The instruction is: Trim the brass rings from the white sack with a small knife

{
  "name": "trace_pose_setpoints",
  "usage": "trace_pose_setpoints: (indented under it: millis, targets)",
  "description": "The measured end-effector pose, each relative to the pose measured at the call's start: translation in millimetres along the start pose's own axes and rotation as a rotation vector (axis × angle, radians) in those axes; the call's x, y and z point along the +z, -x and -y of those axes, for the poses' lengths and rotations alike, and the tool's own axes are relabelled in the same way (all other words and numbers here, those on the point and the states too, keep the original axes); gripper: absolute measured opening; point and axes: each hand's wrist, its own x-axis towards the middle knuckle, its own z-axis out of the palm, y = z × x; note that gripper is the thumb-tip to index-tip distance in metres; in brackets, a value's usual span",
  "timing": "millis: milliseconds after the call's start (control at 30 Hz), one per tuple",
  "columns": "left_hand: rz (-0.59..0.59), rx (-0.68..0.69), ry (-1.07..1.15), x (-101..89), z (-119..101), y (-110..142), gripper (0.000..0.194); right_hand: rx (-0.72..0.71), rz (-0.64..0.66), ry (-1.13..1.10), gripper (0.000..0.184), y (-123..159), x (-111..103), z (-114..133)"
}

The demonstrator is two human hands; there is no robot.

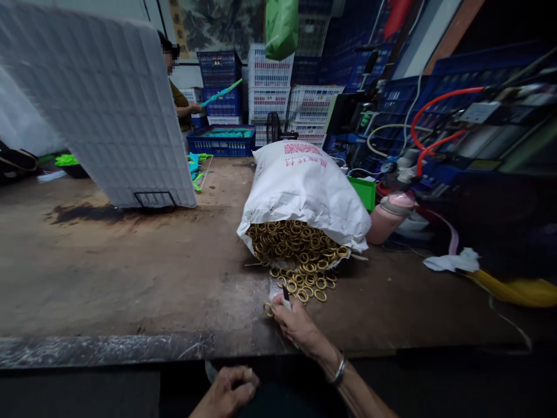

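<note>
R hand (296, 325), closed round a slim blk/wht tool (286, 297), shd pinch the brass-coloured ring (266, 312) at its fingertips lightly, just off the desk (174, 290) pile (307, 283); L hand (230, 390) half-curled, contents unclear.

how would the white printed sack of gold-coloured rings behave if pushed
The white printed sack is probably heavy, bulging as it does. Its creased mouth would likely flop. Pushing might spill more gold-coloured rings, since some already lie outside.
</note>
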Motion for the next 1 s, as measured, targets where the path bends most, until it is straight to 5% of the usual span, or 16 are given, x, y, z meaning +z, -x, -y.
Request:
trace_pose_setpoints:
  millis: [67,200,400,833,1000]
  targets:
    - [-0.073,0.073,-0.097,7.0,-13.7,1.1,0.017,-0.007,0.006,0.067,0.020,-0.2,1.6,-3.1]
    - [-0.298,0.142,0.006,15.9,-46.2,-13.7,0.047,-0.010,0.075,0.165,0.015,1.0,3.0,-3.8]
    - [-0.145,0.162,0.061,25.2,-65.7,-46.0,0.032,-0.044,0.120,0.209,0.014,6.4,-2.6,0.9]
    - [-0.281,0.114,0.101,37.8,-68.4,-49.1,0.031,-0.046,0.054,0.208,0.022,2.4,1.8,-4.6]
    - [-0.210,0.071,0.116,39.9,-69.0,-43.2,0.031,-0.058,0.048,0.227,0.020,-1.5,1.7,-9.9]
